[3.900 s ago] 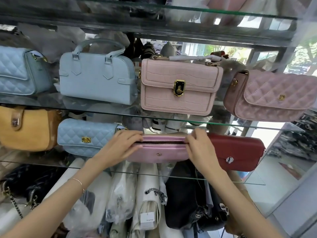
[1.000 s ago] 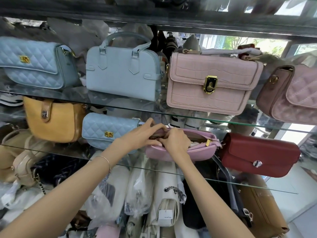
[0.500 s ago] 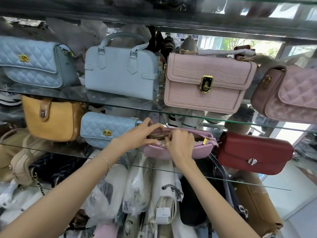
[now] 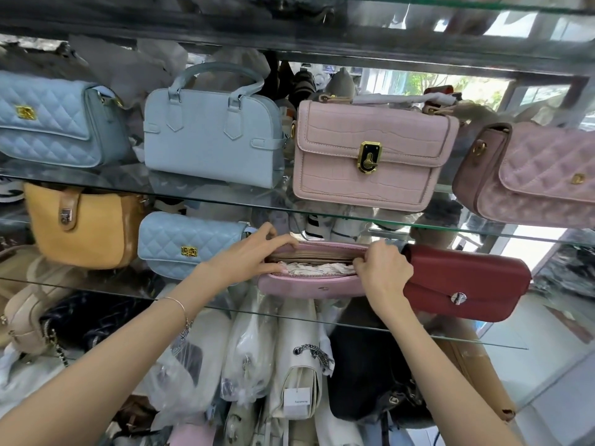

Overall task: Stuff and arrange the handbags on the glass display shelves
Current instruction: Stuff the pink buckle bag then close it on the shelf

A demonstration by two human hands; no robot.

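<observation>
Zip bag on the glass shelf, between quilted bag left and flap bag right

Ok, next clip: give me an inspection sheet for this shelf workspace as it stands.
Surface: glass shelf, bags standing on it.
Job's things: pink zip bag open, white paper stuffing inside; red flap bag right of it, light blue quilted bag left.
Clutter: plastic-wrapped bags packed below the shelf.
Grippers: left hand holds the bag's left end; right hand pinches its right end at the zip.
Cables: nothing seen.
Surroundings: window behind; more handbags on the upper shelf.
</observation>
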